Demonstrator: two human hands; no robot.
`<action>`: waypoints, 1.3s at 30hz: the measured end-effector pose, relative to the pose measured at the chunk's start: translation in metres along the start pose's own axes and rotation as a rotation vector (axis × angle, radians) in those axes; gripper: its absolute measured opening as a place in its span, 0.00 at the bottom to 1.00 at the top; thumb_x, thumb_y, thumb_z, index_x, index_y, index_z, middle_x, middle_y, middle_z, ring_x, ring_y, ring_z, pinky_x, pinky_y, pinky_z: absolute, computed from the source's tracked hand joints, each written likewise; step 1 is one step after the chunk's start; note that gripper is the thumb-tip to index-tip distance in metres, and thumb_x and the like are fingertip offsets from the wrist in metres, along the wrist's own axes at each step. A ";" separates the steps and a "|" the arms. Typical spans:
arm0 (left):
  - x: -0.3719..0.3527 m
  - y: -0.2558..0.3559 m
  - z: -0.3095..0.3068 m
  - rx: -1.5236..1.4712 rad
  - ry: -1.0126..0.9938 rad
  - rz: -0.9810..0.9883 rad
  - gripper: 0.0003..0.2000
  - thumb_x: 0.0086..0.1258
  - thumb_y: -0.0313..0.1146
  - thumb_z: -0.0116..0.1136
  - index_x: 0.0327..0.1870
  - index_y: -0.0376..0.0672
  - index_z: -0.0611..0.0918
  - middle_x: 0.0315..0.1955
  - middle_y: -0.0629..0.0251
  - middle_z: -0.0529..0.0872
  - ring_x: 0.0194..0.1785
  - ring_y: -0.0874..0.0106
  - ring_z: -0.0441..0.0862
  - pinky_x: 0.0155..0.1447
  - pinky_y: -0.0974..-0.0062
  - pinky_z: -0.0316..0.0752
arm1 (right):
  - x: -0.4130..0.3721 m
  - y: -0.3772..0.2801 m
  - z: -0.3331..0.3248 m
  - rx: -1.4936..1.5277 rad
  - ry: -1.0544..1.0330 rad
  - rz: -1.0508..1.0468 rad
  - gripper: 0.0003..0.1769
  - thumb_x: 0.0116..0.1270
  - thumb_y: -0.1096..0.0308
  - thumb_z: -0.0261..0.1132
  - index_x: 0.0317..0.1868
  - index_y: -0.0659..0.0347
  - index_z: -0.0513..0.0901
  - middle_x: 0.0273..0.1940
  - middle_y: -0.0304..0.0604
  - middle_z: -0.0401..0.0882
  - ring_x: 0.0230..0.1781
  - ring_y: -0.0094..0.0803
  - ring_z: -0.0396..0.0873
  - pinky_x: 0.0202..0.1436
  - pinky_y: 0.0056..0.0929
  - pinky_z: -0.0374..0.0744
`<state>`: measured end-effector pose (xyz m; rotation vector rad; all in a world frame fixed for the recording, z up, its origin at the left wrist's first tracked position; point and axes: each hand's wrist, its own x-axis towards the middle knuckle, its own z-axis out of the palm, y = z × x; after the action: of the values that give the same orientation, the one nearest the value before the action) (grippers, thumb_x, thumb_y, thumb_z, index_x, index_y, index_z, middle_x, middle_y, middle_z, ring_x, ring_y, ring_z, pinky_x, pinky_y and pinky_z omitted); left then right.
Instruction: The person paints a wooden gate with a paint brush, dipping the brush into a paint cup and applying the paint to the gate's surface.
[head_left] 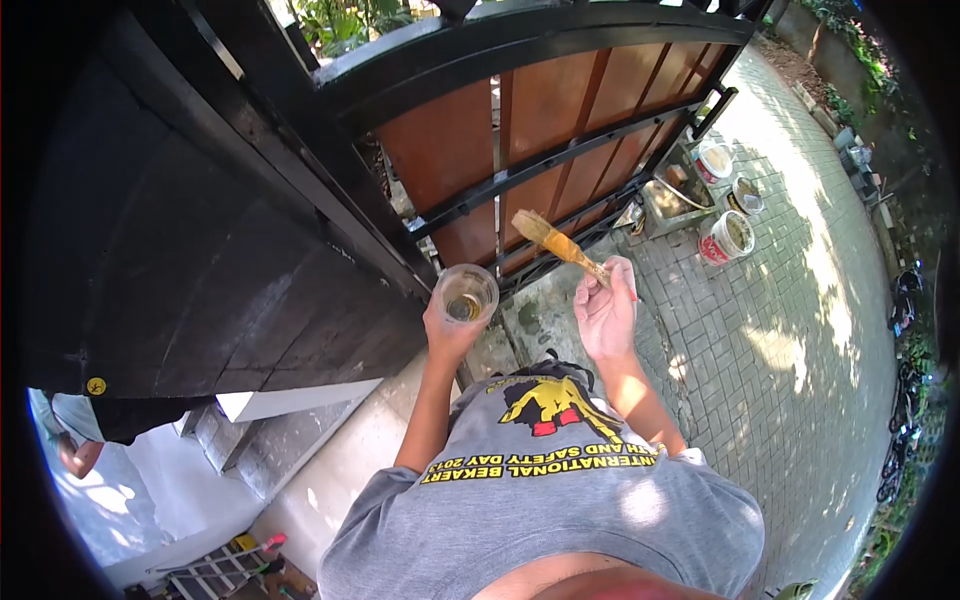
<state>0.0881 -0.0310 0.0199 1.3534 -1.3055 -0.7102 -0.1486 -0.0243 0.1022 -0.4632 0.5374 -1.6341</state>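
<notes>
My left hand (455, 335) is wrapped round a clear plastic cup (470, 290) with a little yellowish liquid at its bottom. In my right hand (607, 315) is a paintbrush (560, 245), gripped by the handle between thumb and fingers. Its bristles look worn and pale, and they point up and to the left. Beyond both hands stands a gate with brown panels (550, 100) in a black metal frame (560, 150). Neither the cup nor the brush appears to touch the gate.
Several paint buckets (727, 240) stand on the paving (740, 320) to the right. A large dark panel (220, 270) fills the left side. Another person's arm (80, 455) shows at the far left. Lower left, a ladder (215, 575) lies among tools.
</notes>
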 end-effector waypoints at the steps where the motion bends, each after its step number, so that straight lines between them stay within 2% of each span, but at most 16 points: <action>1: -0.001 0.002 0.000 -0.035 -0.001 0.010 0.32 0.50 0.31 0.84 0.58 0.36 0.82 0.50 0.60 0.89 0.54 0.70 0.86 0.64 0.70 0.78 | 0.008 -0.003 0.002 -0.015 -0.006 -0.005 0.08 0.83 0.62 0.59 0.53 0.54 0.72 0.34 0.40 0.79 0.29 0.31 0.83 0.24 0.27 0.76; 4: -0.003 0.003 0.001 -0.039 -0.003 0.018 0.31 0.50 0.31 0.84 0.58 0.36 0.83 0.50 0.60 0.89 0.53 0.70 0.86 0.64 0.69 0.78 | 0.041 -0.015 0.012 -0.172 -0.048 -0.080 0.07 0.84 0.63 0.58 0.53 0.55 0.72 0.36 0.40 0.80 0.30 0.30 0.83 0.24 0.26 0.77; 6: -0.004 0.005 0.001 -0.056 -0.008 0.015 0.31 0.50 0.32 0.84 0.58 0.36 0.83 0.50 0.60 0.89 0.54 0.70 0.86 0.64 0.69 0.78 | 0.065 -0.024 0.023 -0.233 -0.050 -0.146 0.14 0.83 0.63 0.60 0.61 0.60 0.76 0.39 0.41 0.81 0.31 0.28 0.83 0.25 0.25 0.77; 8: -0.004 0.007 0.002 -0.055 -0.014 0.000 0.31 0.50 0.32 0.84 0.58 0.36 0.83 0.50 0.60 0.89 0.54 0.70 0.87 0.64 0.69 0.78 | 0.092 -0.032 0.029 -0.295 -0.088 -0.190 0.19 0.82 0.62 0.61 0.65 0.64 0.76 0.42 0.41 0.82 0.32 0.25 0.82 0.26 0.23 0.76; 11: -0.004 0.011 0.004 -0.065 -0.007 -0.015 0.31 0.50 0.32 0.84 0.57 0.36 0.83 0.50 0.60 0.89 0.54 0.69 0.87 0.64 0.69 0.78 | 0.118 -0.037 0.035 -0.286 -0.143 -0.250 0.21 0.82 0.60 0.63 0.64 0.67 0.77 0.44 0.41 0.82 0.32 0.23 0.80 0.26 0.22 0.76; 15: -0.007 0.004 0.005 -0.046 0.002 -0.012 0.31 0.51 0.32 0.84 0.57 0.36 0.83 0.50 0.60 0.89 0.54 0.69 0.87 0.64 0.69 0.78 | 0.116 -0.035 0.044 -0.349 -0.198 -0.260 0.24 0.80 0.59 0.66 0.66 0.67 0.77 0.46 0.41 0.82 0.31 0.20 0.80 0.26 0.19 0.76; 18: -0.012 0.004 0.001 -0.017 0.004 0.029 0.34 0.50 0.34 0.85 0.60 0.36 0.82 0.49 0.60 0.91 0.53 0.69 0.88 0.63 0.69 0.80 | 0.106 -0.027 0.049 -0.636 -0.228 -0.328 0.25 0.79 0.59 0.67 0.67 0.68 0.76 0.45 0.41 0.84 0.32 0.18 0.79 0.26 0.16 0.76; 19: -0.014 0.005 -0.001 -0.020 0.000 0.021 0.34 0.50 0.34 0.85 0.60 0.36 0.82 0.49 0.60 0.91 0.53 0.69 0.88 0.62 0.69 0.80 | 0.100 -0.026 0.061 -0.692 -0.191 -0.374 0.23 0.78 0.62 0.68 0.64 0.69 0.79 0.42 0.42 0.86 0.34 0.20 0.81 0.30 0.21 0.79; 22: -0.018 0.005 -0.007 -0.034 0.003 0.017 0.33 0.50 0.32 0.84 0.59 0.35 0.82 0.49 0.60 0.91 0.52 0.69 0.88 0.62 0.69 0.80 | 0.102 -0.019 0.068 -1.172 -0.287 -0.821 0.20 0.78 0.65 0.67 0.63 0.69 0.81 0.41 0.42 0.86 0.32 0.23 0.80 0.36 0.24 0.80; 23: -0.019 0.002 -0.009 -0.038 0.015 0.024 0.32 0.50 0.31 0.83 0.59 0.35 0.82 0.49 0.59 0.91 0.52 0.69 0.88 0.62 0.69 0.80 | 0.102 -0.018 0.074 -1.232 -0.280 -0.958 0.16 0.74 0.69 0.70 0.57 0.67 0.84 0.39 0.47 0.86 0.35 0.36 0.86 0.38 0.34 0.82; 26: -0.023 0.003 -0.013 -0.064 0.032 0.018 0.32 0.50 0.31 0.82 0.59 0.35 0.82 0.49 0.59 0.91 0.52 0.69 0.88 0.62 0.69 0.80 | 0.106 -0.017 0.089 -1.260 -0.419 -1.096 0.14 0.72 0.72 0.70 0.55 0.66 0.85 0.39 0.48 0.85 0.33 0.43 0.85 0.37 0.33 0.82; 30: -0.030 -0.003 -0.021 -0.069 0.039 0.011 0.31 0.50 0.31 0.82 0.58 0.35 0.82 0.48 0.60 0.90 0.52 0.69 0.87 0.62 0.69 0.79 | 0.107 -0.018 0.103 -1.451 -0.329 -1.164 0.10 0.73 0.65 0.70 0.50 0.60 0.88 0.36 0.43 0.83 0.30 0.40 0.84 0.31 0.34 0.81; 31: -0.031 -0.005 -0.022 -0.075 0.039 0.004 0.31 0.50 0.31 0.82 0.58 0.35 0.82 0.48 0.60 0.90 0.52 0.69 0.87 0.62 0.69 0.79 | 0.111 -0.017 0.102 -1.451 -0.336 -1.184 0.12 0.74 0.60 0.69 0.49 0.57 0.89 0.36 0.41 0.83 0.28 0.38 0.84 0.30 0.34 0.81; 34: -0.033 -0.007 -0.024 -0.068 0.041 0.014 0.31 0.50 0.31 0.82 0.58 0.35 0.82 0.48 0.59 0.90 0.52 0.69 0.88 0.62 0.69 0.79 | 0.104 -0.022 0.108 -1.486 -0.420 -1.182 0.13 0.74 0.58 0.69 0.50 0.56 0.90 0.37 0.40 0.83 0.27 0.38 0.84 0.30 0.34 0.81; 39: -0.037 -0.013 -0.028 -0.049 0.064 0.007 0.33 0.49 0.33 0.83 0.58 0.35 0.82 0.49 0.58 0.90 0.52 0.69 0.88 0.62 0.69 0.80 | 0.106 -0.019 0.105 -1.701 -0.387 -1.112 0.12 0.76 0.55 0.66 0.48 0.52 0.88 0.32 0.40 0.83 0.26 0.41 0.84 0.28 0.37 0.81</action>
<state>0.1094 0.0099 0.0052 1.3208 -1.2340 -0.6842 -0.1163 -0.1359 0.1971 -2.6124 1.4561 -1.5490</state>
